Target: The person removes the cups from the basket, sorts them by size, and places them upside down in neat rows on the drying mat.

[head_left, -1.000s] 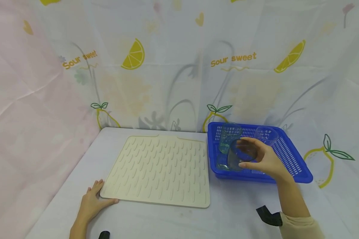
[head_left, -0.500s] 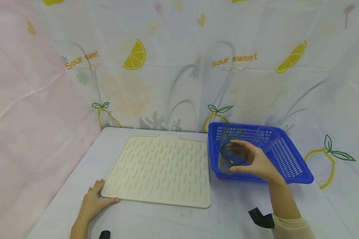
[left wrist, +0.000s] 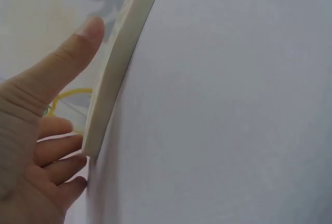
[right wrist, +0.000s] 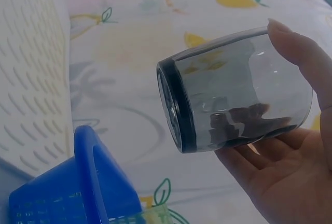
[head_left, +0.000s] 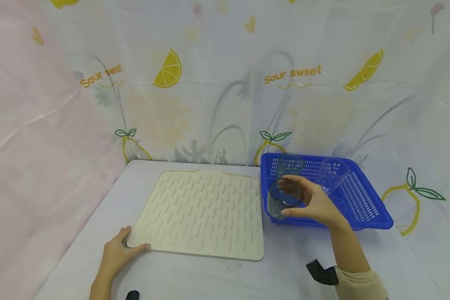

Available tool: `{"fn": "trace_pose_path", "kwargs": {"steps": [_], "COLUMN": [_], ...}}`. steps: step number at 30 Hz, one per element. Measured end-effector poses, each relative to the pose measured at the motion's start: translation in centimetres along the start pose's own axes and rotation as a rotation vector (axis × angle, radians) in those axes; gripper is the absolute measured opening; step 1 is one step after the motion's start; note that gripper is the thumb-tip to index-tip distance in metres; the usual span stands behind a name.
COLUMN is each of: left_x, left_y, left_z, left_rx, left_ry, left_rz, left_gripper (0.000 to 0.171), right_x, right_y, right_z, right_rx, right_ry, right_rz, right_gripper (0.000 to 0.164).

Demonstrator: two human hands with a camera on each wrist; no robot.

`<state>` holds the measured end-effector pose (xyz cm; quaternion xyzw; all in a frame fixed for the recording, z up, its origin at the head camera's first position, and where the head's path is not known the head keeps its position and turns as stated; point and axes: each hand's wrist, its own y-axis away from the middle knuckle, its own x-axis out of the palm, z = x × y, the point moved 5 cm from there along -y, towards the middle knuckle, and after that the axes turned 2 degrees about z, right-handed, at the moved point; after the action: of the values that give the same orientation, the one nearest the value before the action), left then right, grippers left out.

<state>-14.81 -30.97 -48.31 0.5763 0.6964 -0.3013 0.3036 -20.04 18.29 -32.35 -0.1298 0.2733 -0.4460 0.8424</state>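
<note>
More glasses [head_left: 331, 174] behind gray tumbler [right wrist: 233, 92], in blue basket [head_left: 367, 208]

Your right hand [head_left: 315, 204], gripping dark glass [head_left: 279, 202], sits further left than one second ago: glass now appears over near left corner of blue basket [head_left: 367, 210], closer to beige mat [head_left: 198, 212]. Sleeve [head_left: 360, 285] and black wrist piece [head_left: 322, 273] shifted left likewise. Clear glass [head_left: 331, 173], earlier partly masked by your hand, shows more side. Green-tinted glass [head_left: 290, 164] loses lower part behind held glass. Your left hand [head_left: 116, 252]: fingers appear closer together.
</note>
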Motion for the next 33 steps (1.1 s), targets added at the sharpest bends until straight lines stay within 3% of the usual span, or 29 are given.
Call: {"fn": "trace_pose_path", "kwargs": {"steps": [3, 6, 10, 17, 21, 33], "left_x": [-0.5, -1.0, -1.5, -1.8, -1.7, -0.9], "left_y": [-0.1, -0.3, -0.6, -1.0, -1.1, -1.5], "left_z": [-1.2, -2.6, -4.6, -8.0, -9.5, -15.2], "left_rx": [0.055, 0.101, 0.153, 0.280, 0.304, 0.465], "left_ry": [0.001, 0.046, 0.122, 0.158, 0.209, 0.345], "left_rz": [-0.107, -0.171, -0.194, -0.247, -0.237, -0.140], "left_gripper": [0.091, 0.082, 0.072, 0.062, 0.060, 0.064], "right_x": [0.2, 0.4, 0.5, 0.9, 1.1, 1.8], "right_y": [-0.2, -0.3, -0.5, -0.6, -0.7, -0.9], "right_z": [-0.1, -0.2, -0.5, -1.4, -1.5, -1.6], "right_rx": [0.009, 0.017, 0.035, 0.105, 0.104, 0.100], "right_ry": [0.007, 0.011, 0.019, 0.038, 0.039, 0.038], "right_rz": [0.001, 0.003, 0.002, -0.001, -0.001, 0.020], "right_gripper": [0.071, 0.072, 0.073, 0.072, 0.073, 0.074]}}
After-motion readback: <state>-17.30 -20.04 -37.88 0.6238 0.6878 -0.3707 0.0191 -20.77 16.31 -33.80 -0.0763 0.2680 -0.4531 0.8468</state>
